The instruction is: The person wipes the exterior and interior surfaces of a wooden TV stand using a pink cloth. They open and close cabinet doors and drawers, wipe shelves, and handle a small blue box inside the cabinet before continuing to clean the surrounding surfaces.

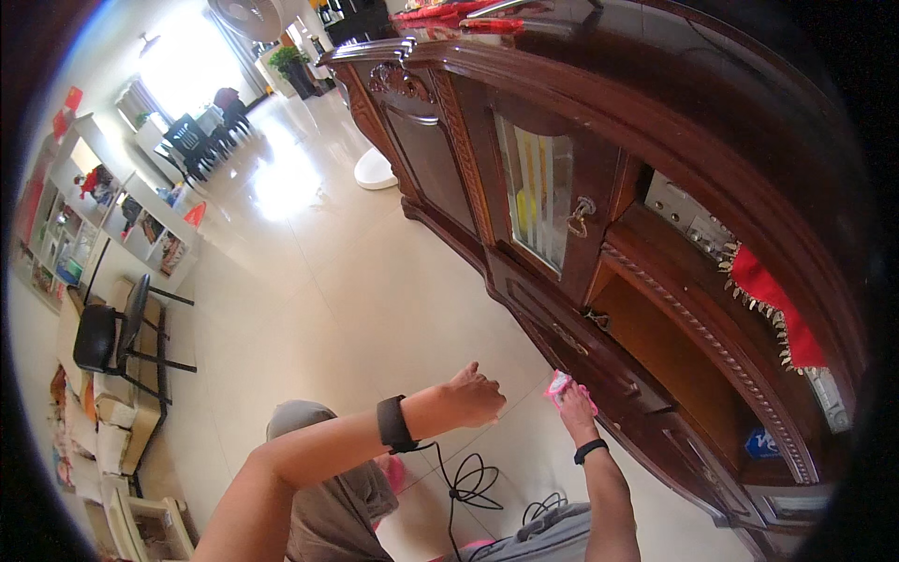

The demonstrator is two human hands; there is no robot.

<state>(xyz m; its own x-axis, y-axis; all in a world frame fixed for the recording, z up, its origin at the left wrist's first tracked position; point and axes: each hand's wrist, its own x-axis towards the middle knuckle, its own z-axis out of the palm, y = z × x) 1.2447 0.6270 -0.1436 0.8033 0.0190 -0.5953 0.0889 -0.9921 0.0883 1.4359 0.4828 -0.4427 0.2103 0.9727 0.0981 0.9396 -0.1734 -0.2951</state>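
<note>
My right hand (577, 409) grips a pink-edged, light-coloured cloth (560, 385) against or very near the lower drawer front of a dark red-brown carved wooden cabinet (537, 319). Whether the cloth touches the wood cannot be told. My left hand (477, 397) hangs over the tiled floor, left of the cloth, with its fingers loosely bent and nothing seen in them. Both wrists wear black bands. The cabinet has a glass-paned door (537, 197) with a metal pull (581, 216), and an open arched compartment to its right.
A bundled black cable (463, 492) hangs below my left forearm, near my knees. A red fringed cloth (772, 302) and metallic devices (688, 214) are in the cabinet. Black chairs (105, 337) and shelves stand at the left. A white round object (376, 170) lies by the cabinet's far end.
</note>
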